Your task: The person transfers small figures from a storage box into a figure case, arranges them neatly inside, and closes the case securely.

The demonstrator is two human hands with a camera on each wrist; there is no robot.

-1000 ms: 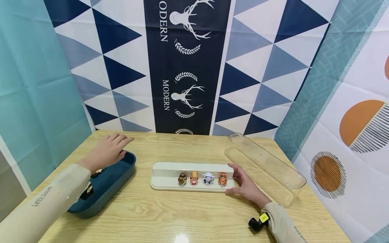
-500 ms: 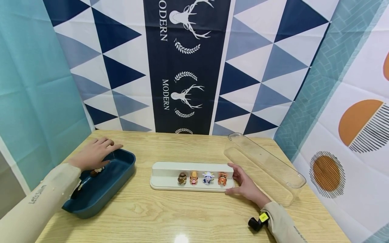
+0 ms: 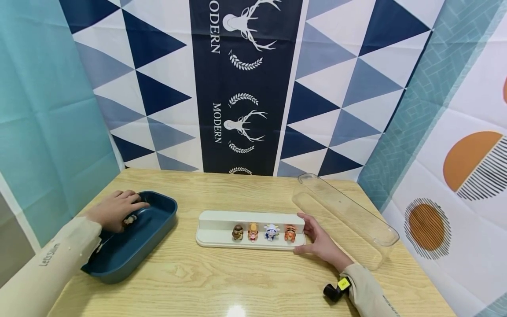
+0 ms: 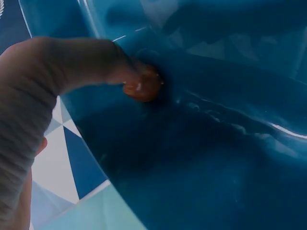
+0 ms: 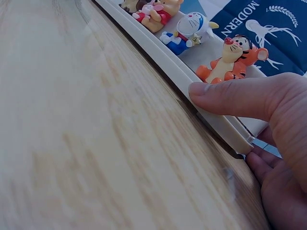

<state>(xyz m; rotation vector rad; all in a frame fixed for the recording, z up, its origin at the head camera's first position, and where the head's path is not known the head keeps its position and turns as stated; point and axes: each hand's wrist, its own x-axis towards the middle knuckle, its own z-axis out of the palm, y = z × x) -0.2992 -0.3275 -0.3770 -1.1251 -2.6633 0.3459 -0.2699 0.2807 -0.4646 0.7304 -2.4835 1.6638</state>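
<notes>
My left hand reaches down into a dark blue basin, its fingers spread over the inside. A small brown-and-white figurine shows under it. In the left wrist view a digit tip overlaps a shiny reddish-brown rounded piece. My right hand grips the right end of a long white display base, thumb on its front edge and fingers behind. On the base stand an owl figurine, a yellow-and-pink figurine, a blue-and-white figurine and an orange tiger figurine.
A long clear plastic cover lies slanted on the wooden table at the right, behind my right hand. Patterned cloth hangs along the back and both sides. A black wrist camera sits at my right cuff.
My left hand has moved left and lower into the basin. My right hand keeps its grip on the base, and the figurines on it have not moved.
</notes>
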